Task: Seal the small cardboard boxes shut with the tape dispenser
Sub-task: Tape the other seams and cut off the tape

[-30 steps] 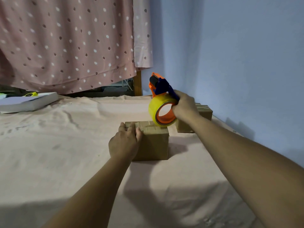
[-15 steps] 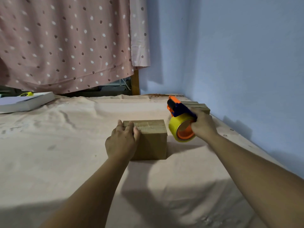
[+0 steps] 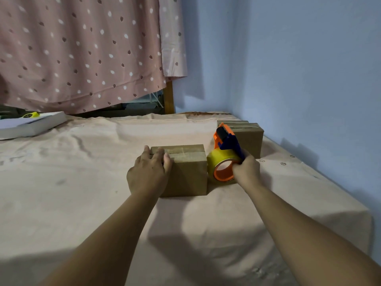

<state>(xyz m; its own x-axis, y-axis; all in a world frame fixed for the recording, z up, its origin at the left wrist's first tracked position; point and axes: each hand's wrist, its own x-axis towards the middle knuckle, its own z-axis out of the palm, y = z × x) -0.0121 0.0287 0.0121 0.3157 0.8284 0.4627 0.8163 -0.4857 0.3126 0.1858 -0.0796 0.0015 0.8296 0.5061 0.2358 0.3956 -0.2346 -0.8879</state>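
Note:
A small cardboard box (image 3: 186, 172) sits mid-table with a strip of tape along its closed top flaps. My left hand (image 3: 149, 172) grips its left end, fingers hooked over the top edge. My right hand (image 3: 246, 169) grips the handle of the orange and blue tape dispenser (image 3: 224, 155), whose yellow tape roll rests on the cloth right against the box's right side. Behind the dispenser stand more small boxes (image 3: 250, 137) near the wall, partly hidden by it.
The table is covered with a peach cloth (image 3: 82, 182). A white book (image 3: 31, 125) with a yellow object on it lies at the far left. A dotted pink curtain (image 3: 82, 54) hangs behind. A blue wall (image 3: 309, 79) runs along the right edge.
My right hand has brought the tape dispenser down from above the box's right end to the cloth beside its right side. My left hand has stayed on the box.

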